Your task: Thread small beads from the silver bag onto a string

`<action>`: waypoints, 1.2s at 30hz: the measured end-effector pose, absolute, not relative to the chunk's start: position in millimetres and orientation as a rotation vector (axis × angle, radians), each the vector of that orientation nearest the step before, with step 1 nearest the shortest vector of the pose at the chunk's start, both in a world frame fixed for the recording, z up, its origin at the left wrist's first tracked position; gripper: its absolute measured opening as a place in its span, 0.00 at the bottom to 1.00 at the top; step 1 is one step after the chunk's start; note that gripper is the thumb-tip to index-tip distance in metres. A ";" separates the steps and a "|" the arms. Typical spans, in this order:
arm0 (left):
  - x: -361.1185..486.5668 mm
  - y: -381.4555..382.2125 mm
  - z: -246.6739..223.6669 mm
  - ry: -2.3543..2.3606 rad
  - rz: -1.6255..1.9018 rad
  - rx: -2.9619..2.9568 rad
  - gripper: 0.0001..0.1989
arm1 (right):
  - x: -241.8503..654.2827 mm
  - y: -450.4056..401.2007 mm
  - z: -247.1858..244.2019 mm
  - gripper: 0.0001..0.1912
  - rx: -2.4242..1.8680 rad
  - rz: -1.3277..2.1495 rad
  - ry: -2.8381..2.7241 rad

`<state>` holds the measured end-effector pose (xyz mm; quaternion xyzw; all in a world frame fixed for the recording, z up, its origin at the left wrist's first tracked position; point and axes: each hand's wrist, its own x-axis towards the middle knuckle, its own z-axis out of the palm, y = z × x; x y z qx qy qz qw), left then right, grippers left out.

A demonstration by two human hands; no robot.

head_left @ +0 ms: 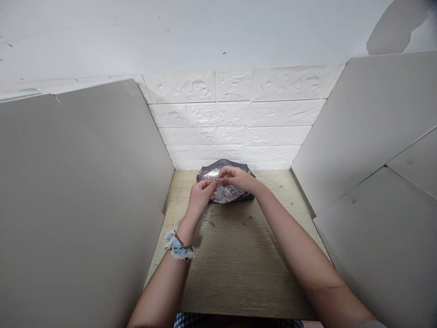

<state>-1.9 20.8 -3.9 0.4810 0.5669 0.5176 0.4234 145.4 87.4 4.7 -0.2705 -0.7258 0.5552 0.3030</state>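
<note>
Left hand (202, 193), right hand (235, 179) pinched, can't tell on what, shiny grey bag (228, 194) near far edge of tan wooden table (239, 264).

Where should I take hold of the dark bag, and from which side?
Probably pinch the bag's front right corner, coming from the near side between the forearms. That corner is uncovered, while the left hand and right hand are over the middle and the wall is behind.
</note>
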 end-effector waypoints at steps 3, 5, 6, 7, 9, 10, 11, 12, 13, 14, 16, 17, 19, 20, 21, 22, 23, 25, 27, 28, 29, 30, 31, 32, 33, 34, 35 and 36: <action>-2.3 20.9 -3.5 1.430 1.286 1.212 0.11 | 145.6 87.5 4.7 0.10 -0.713 1.473 -1.922; -2.2 21.0 -3.6 1.431 1.275 1.220 0.11 | 145.5 87.8 4.2 0.10 -0.708 1.481 -1.917; -2.1 21.1 -3.7 1.428 1.268 1.224 0.12 | 145.5 88.0 3.9 0.10 -0.707 1.484 -1.915; -2.0 21.1 -3.7 1.427 1.262 1.226 0.12 | 145.5 88.3 3.5 0.10 -0.706 1.484 -1.913; -1.6 21.0 -3.7 1.427 1.251 1.226 0.12 | 145.5 88.8 2.7 0.10 -0.706 1.480 -1.909; -1.5 20.9 -3.7 1.428 1.246 1.225 0.12 | 145.6 89.1 2.3 0.10 -0.706 1.479 -1.904; -1.4 20.8 -3.5 1.432 1.242 1.223 0.12 | 145.6 89.3 2.0 0.10 -0.704 1.479 -1.901; -1.3 20.7 -3.4 1.436 1.238 1.221 0.12 | 145.7 89.5 1.8 0.10 -0.702 1.479 -1.899; -1.3 20.6 -3.2 1.441 1.236 1.220 0.12 | 145.8 89.5 1.8 0.10 -0.699 1.480 -1.899; -1.3 20.6 -3.0 1.444 1.233 1.218 0.12 | 145.8 89.4 2.0 0.10 -0.698 1.481 -1.902; -1.3 20.6 -2.8 1.447 1.233 1.216 0.11 | 145.7 88.9 2.8 0.10 -0.700 1.478 -1.918; -1.3 20.6 -2.7 1.444 1.234 1.215 0.11 | 145.6 88.5 3.3 0.10 -0.705 1.473 -1.927; -1.4 20.7 -2.6 1.433 1.241 1.213 0.11 | 145.3 87.8 4.1 0.10 -0.719 1.466 -1.941; -1.3 20.7 -2.6 1.429 1.244 1.212 0.11 | 145.1 87.5 4.3 0.10 -0.725 1.468 -1.945; -1.3 20.7 -2.6 1.425 1.248 1.210 0.11 | 144.9 87.4 4.4 0.10 -0.728 1.474 -1.946; -1.3 20.7 -2.6 1.422 1.253 1.207 0.11 | 144.7 87.3 4.4 0.09 -0.731 1.479 -1.945; -1.3 20.7 -2.7 1.421 1.257 1.204 0.11 | 144.5 87.2 4.4 0.09 -0.734 1.480 -1.946; -1.4 20.8 -2.9 1.420 1.262 1.204 0.12 | 144.2 86.7 4.8 0.09 -0.741 1.476 -1.951; -1.6 20.8 -3.2 1.408 1.266 1.208 0.12 | 144.1 85.8 5.9 0.09 -0.755 1.470 -1.959; -1.7 20.8 -3.4 1.397 1.269 1.209 0.13 | 144.1 85.2 6.6 0.09 -0.764 1.468 -1.963; -1.9 20.7 -3.5 1.386 1.273 1.209 0.13 | 144.2 84.6 7.4 0.09 -0.772 1.465 -1.966; -1.9 20.6 -3.5 1.378 1.277 1.208 0.14 | 144.2 84.0 8.0 0.09 -0.778 1.464 -1.966; -2.0 20.5 -3.4 1.375 1.277 1.207 0.14 | 144.4 83.7 8.4 0.09 -0.782 1.465 -1.965; -1.9 20.3 -3.1 1.375 1.273 1.207 0.14 | 144.6 83.7 8.6 0.09 -0.781 1.470 -1.960; -1.7 20.0 -2.7 1.379 1.267 1.208 0.14 | 144.8 83.9 8.4 0.10 -0.774 1.474 -1.951; -1.5 19.7 -2.1 1.384 1.262 1.206 0.14 | 145.0 84.5 8.0 0.10 -0.766 1.477 -1.941; -1.2 19.4 -1.3 1.390 1.262 1.202 0.13 | 145.2 85.3 7.3 0.10 -0.759 1.476 -1.931; -0.8 19.0 -0.6 1.393 1.265 1.193 0.13 | 145.4 86.3 6.5 0.10 -0.751 1.475 -1.920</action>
